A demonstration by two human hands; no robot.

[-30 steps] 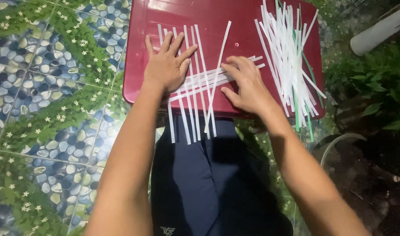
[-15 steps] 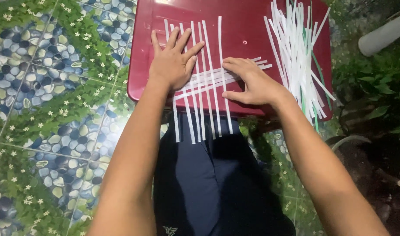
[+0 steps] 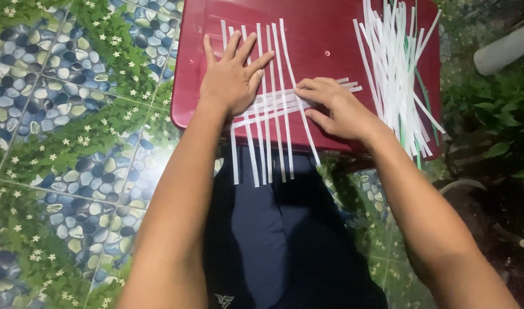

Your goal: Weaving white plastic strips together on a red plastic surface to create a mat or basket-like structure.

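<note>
Several long white strips (image 3: 276, 123) lie side by side on a dark red plastic stool top (image 3: 325, 34), crossed by a few sideways strips (image 3: 285, 102). The long strips overhang the stool's near edge above my lap. My left hand (image 3: 230, 77) lies flat with fingers spread, pressing down on the left part of the strips. My right hand (image 3: 333, 106) rests on the right side, its fingertips touching the crossing strips where they meet the rightmost long strip. Neither hand holds anything.
A loose pile of white and a few green strips (image 3: 396, 68) lies on the stool's right part. Floor covering with a pebble and leaf pattern (image 3: 62, 126) spreads to the left. Green plants (image 3: 502, 120) and a pale pipe (image 3: 505, 48) stand at the right.
The rightmost long strip, slanted a second ago, now lies nearly parallel with the others. My right hand slid leftward onto the crossing strips. The left hand stayed pressed flat.
</note>
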